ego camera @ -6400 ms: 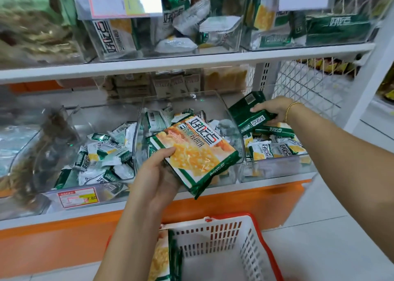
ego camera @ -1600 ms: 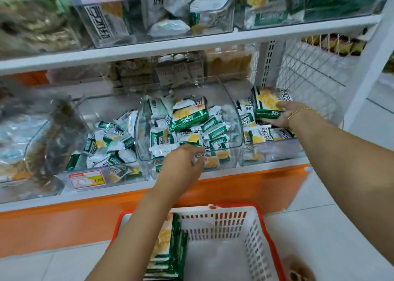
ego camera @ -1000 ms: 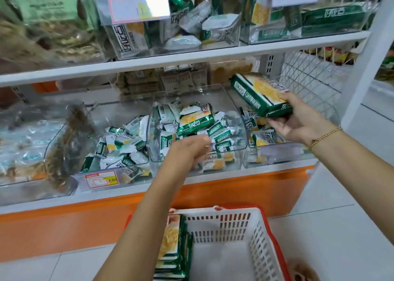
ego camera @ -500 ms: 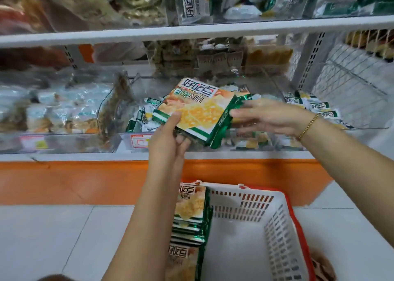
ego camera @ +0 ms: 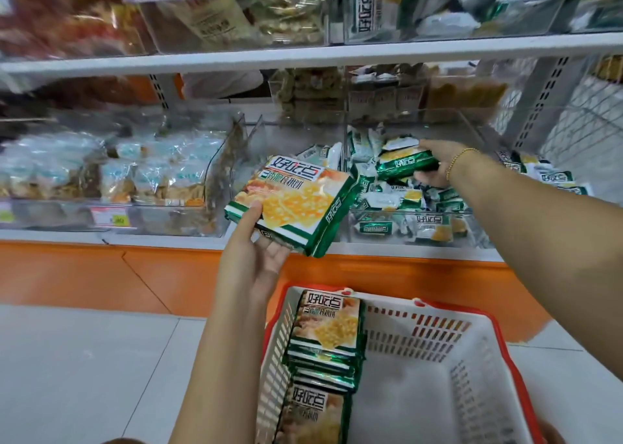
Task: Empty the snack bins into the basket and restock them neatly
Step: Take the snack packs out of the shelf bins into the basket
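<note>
A large snack pack (ego camera: 290, 204), green-edged with a yellow biscuit picture, is held tilted in front of the shelf's edge (ego camera: 404, 251), above the far left corner of the basket (ego camera: 421, 335). The left hand (ego camera: 251, 258) grasps it from below, palm up, thumb pressed on the lower left corner of its face, the forearm rising steeply from the bottom of the frame. The right arm reaches in from the right edge, nearly straight, into a clear bin (ego camera: 381, 211) of small wrapped packs. There the right hand (ego camera: 435, 163), a gold bracelet (ego camera: 460, 160) at its wrist, closes round a narrow green pack (ego camera: 404, 164), fingers over the top and thumb beneath. In the white, red-rimmed basket on the floor, a stack (ego camera: 325, 332) of matching large packs lies along the left wall. Bins of clear-wrapped snacks (ego camera: 101, 177) stand to the left on the same shelf.
</note>
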Demonstrator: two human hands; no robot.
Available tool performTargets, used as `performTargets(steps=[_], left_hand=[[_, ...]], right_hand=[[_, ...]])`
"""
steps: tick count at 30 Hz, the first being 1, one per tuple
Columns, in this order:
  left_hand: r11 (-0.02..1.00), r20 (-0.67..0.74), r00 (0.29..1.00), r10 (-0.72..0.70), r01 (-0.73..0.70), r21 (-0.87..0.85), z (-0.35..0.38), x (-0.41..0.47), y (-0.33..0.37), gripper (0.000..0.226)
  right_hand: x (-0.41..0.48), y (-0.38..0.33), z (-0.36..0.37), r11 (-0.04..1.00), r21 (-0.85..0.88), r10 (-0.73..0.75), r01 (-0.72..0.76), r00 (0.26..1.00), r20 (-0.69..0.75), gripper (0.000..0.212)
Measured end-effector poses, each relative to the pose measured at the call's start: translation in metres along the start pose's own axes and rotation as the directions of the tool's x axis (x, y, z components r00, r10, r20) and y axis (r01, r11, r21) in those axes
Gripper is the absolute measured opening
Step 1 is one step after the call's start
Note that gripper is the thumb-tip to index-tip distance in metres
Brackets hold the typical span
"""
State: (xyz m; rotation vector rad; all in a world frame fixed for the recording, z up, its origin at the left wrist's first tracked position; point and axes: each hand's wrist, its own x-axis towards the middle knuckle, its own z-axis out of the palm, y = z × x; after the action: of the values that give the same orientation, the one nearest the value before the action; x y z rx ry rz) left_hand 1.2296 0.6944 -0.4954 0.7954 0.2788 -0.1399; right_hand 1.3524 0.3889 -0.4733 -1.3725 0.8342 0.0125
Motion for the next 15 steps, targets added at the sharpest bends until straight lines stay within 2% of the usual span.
performTargets(steps=[3,6,10,12,13,15], left_hand=[[0.998,0.056,0.998,-0.021,0.018,0.052,-0.007,-0.002,-0.001,0.016],[0.994,0.072,0.997,-0.039,0.032,0.103,-0.011,-0.003,-0.001,0.018],[0.991,0.072,0.995,-0.07,0.061,0.123,-0.009,-0.007,-0.002,0.015],[0.991,0.076,0.994,-0.075,0.066,0.121,-0.006,-0.01,-0.003,0.014],[0.99,0.077,0.994,-0.081,0.071,0.121,-0.005,-0.012,-0.005,0.015],[0.988,0.08,0.992,-0.093,0.082,0.133,-0.003,-0.017,-0.009,0.016]], right_hand=[[0.004,0.004,0.007,0.996,-0.086,-0.021,0.017,0.999,-0.042,0.033],[0.002,0.002,0.013,0.999,-0.01,-0.041,0.041,0.997,-0.057,0.025],[-0.008,-0.007,0.008,0.975,-0.026,-0.222,0.22,0.971,-0.093,0.024],[-0.022,-0.014,-0.004,0.915,-0.184,-0.388,0.359,0.909,-0.156,0.025],[-0.034,-0.018,-0.013,0.846,-0.344,-0.486,0.408,0.855,-0.181,0.026],[-0.062,-0.025,-0.028,0.636,-0.648,-0.662,0.42,0.728,-0.177,0.032]])
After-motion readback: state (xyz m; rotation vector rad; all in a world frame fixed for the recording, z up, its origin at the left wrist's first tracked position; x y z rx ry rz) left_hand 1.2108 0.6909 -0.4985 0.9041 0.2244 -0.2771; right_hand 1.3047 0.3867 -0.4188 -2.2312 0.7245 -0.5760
